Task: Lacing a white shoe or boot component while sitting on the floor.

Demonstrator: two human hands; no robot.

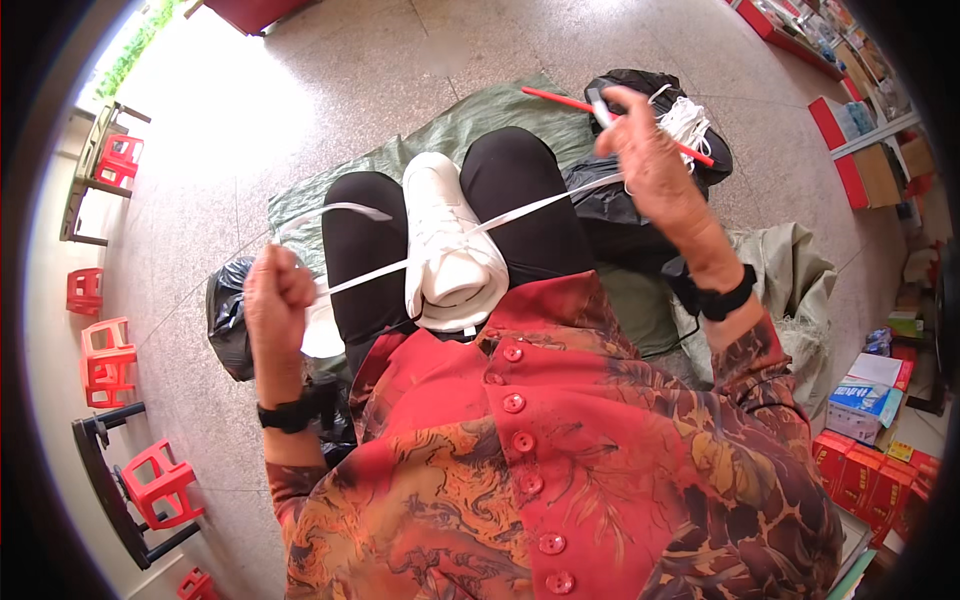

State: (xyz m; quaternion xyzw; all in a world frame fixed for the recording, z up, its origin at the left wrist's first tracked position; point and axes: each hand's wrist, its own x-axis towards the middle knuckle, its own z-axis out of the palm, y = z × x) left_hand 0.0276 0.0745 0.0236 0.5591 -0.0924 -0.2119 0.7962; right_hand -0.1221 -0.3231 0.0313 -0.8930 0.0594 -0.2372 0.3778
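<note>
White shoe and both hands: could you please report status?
Left hand closed on white lace; right hand at red stick, grip unclear. White shoe between knees. Nothing seen blocking it.

The shoe (pixel 432 200) looks smooth, its lace (pixel 525 212) clothlike, a black bag (pixel 228 322) glossy plastic.

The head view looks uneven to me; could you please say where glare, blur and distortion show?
In the head view, strong glare washes out the floor at upper left; in the head view, the right hand seems slightly blurred; in the head view, fisheye distortion bends outlying edges toward a black rim.
</note>
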